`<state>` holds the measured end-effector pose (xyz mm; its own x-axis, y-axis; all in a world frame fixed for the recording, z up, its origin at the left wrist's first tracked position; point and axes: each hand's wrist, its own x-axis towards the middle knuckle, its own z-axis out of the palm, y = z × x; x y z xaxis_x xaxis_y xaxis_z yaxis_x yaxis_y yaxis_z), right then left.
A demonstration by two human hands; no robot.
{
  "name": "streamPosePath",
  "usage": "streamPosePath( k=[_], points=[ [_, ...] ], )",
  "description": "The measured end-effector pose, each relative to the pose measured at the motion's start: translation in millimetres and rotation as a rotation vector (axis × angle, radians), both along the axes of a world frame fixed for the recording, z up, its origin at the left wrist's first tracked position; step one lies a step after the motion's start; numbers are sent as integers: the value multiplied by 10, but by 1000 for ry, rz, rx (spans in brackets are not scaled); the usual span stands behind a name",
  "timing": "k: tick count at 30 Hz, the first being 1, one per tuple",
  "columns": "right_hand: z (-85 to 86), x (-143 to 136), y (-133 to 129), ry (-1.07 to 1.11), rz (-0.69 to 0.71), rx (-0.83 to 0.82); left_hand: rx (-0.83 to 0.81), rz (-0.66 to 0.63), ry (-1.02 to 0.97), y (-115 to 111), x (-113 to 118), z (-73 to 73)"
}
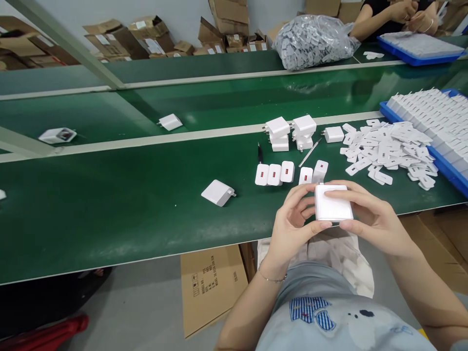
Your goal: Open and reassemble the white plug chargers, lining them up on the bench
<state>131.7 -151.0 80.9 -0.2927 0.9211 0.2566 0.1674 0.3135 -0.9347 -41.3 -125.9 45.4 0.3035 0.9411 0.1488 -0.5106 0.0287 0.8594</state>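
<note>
Between my two hands is a white charger plug [332, 207], held over the near table edge with its prongs pointing away. My left hand [295, 214] grips its left side, thumb along the bottom edge. My right hand [376, 219] closes on the right side, with a finger across the top face. Just beyond stand several white chargers with red USB ports, among them one charger [287, 171] and another charger [320, 170]. Behind them are stacked chargers [278, 127], a tweezer-like metal tool [310, 152] and a dark thin tool [260, 153]. A lone charger [218, 193] lies to the left.
A pile of white end caps [391, 148] lies right, beside a blue tray [455, 168] full of white housings. Farther back are a conveyor belt [226, 105] carrying a charger [170, 122], a bag of small parts [314, 43] and a co-worker's hands [417, 19].
</note>
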Motion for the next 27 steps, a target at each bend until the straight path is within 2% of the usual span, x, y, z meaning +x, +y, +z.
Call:
streamPosePath(
  k=[9,13,18,24,27],
  points=[
    [32,-70,-13,89,33,21,-43,11,-3,-74,8,113],
    [33,-100,-4,82,-5,16,-84,24,-11,-86,24,105],
    [3,-127,-19,11,-77,140,-71,76,-25,-82,39,74],
    [-35,-83,-44,-7,-32,168,-63,83,-23,-75,68,42],
    [-84,-103,-50,8,-83,223,-50,93,-12,-88,80,63]
  ],
)
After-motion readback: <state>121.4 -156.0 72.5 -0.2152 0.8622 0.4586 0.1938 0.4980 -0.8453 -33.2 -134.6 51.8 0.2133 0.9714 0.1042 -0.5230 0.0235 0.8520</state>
